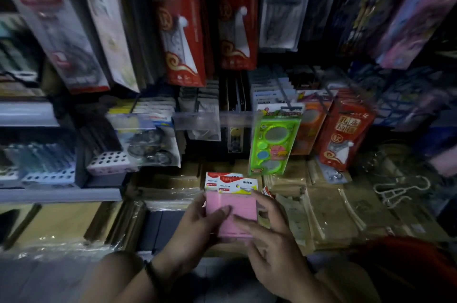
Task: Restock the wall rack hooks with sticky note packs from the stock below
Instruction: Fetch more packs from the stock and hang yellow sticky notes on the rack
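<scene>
Presently held: pink sticky note packs [231, 211] with red-and-white header cards, two by their offset headers, low over the brown film-wrapped stock bundles [329, 216]. Left hand [197, 220] grips the left edge, thumb across the face. Right hand [270, 241] curls round the right edge. Best squared up first, headers aligned, then lifted to a wire rack hook [284, 92].

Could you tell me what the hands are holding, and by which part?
Pink sticky note packs: the left hand grips their left edge, the right hand holds their lower right side.
</scene>
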The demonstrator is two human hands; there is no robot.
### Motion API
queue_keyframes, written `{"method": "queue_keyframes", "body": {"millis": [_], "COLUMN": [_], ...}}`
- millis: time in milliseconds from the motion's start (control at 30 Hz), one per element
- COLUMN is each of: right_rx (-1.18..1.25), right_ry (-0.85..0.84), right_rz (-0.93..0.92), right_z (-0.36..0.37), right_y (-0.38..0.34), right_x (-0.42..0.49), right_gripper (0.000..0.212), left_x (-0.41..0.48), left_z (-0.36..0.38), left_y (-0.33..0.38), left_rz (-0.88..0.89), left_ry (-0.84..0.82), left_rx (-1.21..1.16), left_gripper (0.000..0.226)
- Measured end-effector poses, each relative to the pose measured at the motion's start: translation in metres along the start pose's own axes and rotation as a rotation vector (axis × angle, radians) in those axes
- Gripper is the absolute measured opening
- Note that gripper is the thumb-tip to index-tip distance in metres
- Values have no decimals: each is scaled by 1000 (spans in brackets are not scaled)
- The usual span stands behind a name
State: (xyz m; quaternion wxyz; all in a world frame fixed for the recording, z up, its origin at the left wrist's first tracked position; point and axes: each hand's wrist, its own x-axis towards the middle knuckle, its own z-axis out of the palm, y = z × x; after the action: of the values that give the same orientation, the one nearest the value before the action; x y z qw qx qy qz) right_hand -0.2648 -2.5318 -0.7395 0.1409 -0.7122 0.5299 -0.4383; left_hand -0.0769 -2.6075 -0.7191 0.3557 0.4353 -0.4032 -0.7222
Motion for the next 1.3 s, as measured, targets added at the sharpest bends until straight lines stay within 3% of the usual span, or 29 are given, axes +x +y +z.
{"method": "queue_keyframes", "body": {"millis": [100, 167, 233, 300, 367, 633, 767, 900, 967, 1133, 1233, 1300], "right_rx": [191, 334, 510, 597, 614, 592, 440, 364, 328, 280, 293, 304], "right_ry": [209, 335, 366, 348, 324, 323, 382, 483, 486, 540, 549, 547], "right_rz": [103, 309, 485, 518, 491, 238, 46, -93, -129, -202, -221, -227], "right_z": [-19, -31, -49, -66, -77, -122, -149, -176, -184, -190, -187, -182], "right_y": [-38, -62, -89, -114, -134, -218, -252, -280, -293, -318, -328, -332], "right_x": [21, 49, 84, 114, 138, 216, 253, 300, 325, 386, 413, 431], "right_gripper": [33, 23, 14, 8, 18, 22, 24, 23, 21, 25, 25, 26], "left_x": [-28, -43, -58, -72, -82, -125, -141, -167, -178, -189, -188, -178], "left_z": [3, 4, 6, 10, 13, 28, 19, -9, -17, -15, 1, 7], "left_y": [30, 55, 85, 117, 148, 265, 316, 375, 402, 453, 483, 502], "left_rz": [141, 236, 341, 415, 479, 672, 794, 964, 1023, 1093, 1028, 959], "left_ry": [77, 101, 103, 114, 123, 208, 343, 426, 361, 231, 306, 386], "left_rx": [64, 95, 125, 143, 170, 277, 381, 407, 582, 1239, 1519, 1565], "left_gripper": [35, 38, 44, 45, 41, 39, 12, 25, 34, 98, 115, 117]}}
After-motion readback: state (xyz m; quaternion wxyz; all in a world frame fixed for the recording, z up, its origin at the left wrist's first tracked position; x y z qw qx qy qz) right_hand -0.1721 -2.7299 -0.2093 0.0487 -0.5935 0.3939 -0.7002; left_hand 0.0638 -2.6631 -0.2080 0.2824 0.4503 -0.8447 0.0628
